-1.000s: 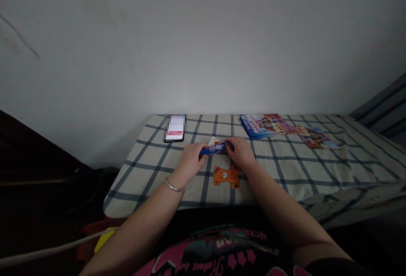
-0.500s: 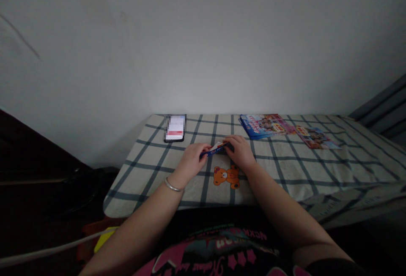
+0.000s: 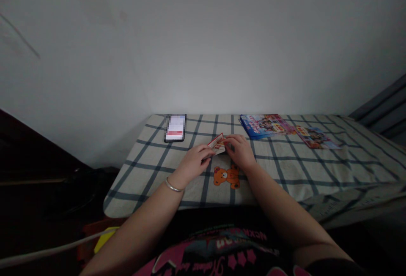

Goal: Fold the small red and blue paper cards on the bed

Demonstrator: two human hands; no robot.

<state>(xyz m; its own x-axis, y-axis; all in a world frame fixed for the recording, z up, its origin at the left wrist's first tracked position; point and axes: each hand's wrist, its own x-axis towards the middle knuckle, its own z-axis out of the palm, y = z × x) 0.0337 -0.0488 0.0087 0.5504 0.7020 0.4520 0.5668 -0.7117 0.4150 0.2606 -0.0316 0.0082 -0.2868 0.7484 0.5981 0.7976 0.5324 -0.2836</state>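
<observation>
A small folded printed card (image 3: 218, 146), whitish with red edges, is held above the checked tablecloth (image 3: 193, 195). My left hand (image 3: 195, 162) is closed on its left side, fingers over the near edge. Its right side is pinched by my right hand (image 3: 241, 151), whose fingertips partly cover the print. The two halves of the card stand at an angle to each other. Just below the hands, an orange bear picture (image 3: 226, 176) lies on the cloth; neither hand appears to touch it.
A phone (image 3: 175, 128) with a lit screen lies at the back left of the table. Colourful printed booklets (image 3: 263, 124) are stacked at the back right, and another colourful printed sheet (image 3: 317, 137) lies beside them. Behind the table rises a pale wall (image 3: 203, 47).
The card has been turned and opened further: its blue edge faced me before, and now the whitish, red-edged inside shows. My left fingers have shifted slightly on it. Everything else stays put.
</observation>
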